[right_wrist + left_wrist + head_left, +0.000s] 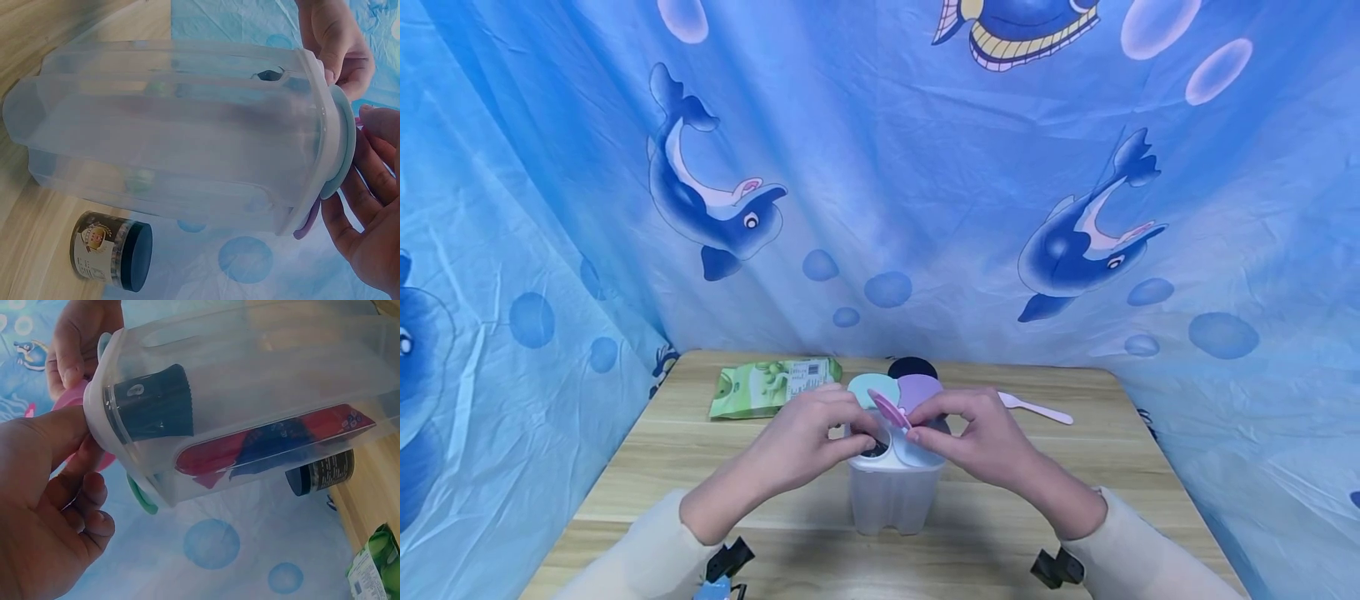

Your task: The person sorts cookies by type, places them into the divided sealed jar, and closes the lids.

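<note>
A tall clear plastic container (895,500) with a white top stands on the table in front of me, its round flip lids in several colours. My left hand (820,429) has its fingertips in the open front-left hole and pinches a small dark packet (156,403) there. In the left wrist view the packet hangs just below the rim, its serrated end inside. My right hand (973,429) pinches the raised pink lid (887,407) between thumb and finger. Through the wall shows a red and blue packet (269,444) in a compartment.
A green packet (775,387) lies at the back left. Behind the container stands a jar (109,250) with a black lid. To the right lies a pale pink utensil (1037,408). A blue curtain (880,183) with printed dolphins hangs behind the wooden table (655,483).
</note>
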`<state>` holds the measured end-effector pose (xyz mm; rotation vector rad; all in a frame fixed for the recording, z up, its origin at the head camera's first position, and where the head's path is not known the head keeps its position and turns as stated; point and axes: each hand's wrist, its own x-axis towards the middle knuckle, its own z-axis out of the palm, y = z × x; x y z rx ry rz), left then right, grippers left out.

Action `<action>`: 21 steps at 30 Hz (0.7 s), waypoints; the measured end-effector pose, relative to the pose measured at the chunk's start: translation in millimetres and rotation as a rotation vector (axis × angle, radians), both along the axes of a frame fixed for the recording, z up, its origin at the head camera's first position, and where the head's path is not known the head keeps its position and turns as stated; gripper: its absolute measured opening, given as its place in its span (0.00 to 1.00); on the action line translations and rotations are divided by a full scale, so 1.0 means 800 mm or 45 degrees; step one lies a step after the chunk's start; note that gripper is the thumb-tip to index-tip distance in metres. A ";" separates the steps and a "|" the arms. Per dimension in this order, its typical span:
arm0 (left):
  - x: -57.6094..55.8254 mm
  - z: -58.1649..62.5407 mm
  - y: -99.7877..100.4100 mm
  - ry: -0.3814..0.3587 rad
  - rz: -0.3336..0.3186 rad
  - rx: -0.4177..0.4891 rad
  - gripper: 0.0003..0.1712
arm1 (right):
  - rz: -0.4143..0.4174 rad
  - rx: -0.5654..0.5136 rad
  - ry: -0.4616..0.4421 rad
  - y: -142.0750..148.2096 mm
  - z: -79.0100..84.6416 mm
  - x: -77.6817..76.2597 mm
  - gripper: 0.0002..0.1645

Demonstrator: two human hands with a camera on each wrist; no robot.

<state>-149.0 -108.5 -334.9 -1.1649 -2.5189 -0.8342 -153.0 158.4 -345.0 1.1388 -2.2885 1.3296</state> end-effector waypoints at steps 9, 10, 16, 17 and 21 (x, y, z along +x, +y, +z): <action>0.003 0.002 -0.004 -0.107 0.005 -0.066 0.07 | -0.014 0.001 0.010 -0.001 0.000 0.003 0.07; 0.003 0.002 -0.004 -0.115 -0.001 -0.075 0.07 | -0.012 0.003 0.012 -0.001 0.000 0.002 0.07; 0.005 0.000 -0.009 -0.103 -0.023 -0.026 0.08 | 0.002 0.010 0.027 0.000 0.000 0.003 0.06; 0.005 0.000 -0.010 -0.105 -0.024 -0.011 0.09 | 0.004 0.009 0.026 0.000 0.000 0.003 0.06; 0.009 0.000 -0.023 -0.160 -0.004 0.030 0.12 | -0.010 0.011 0.023 -0.001 0.000 0.002 0.06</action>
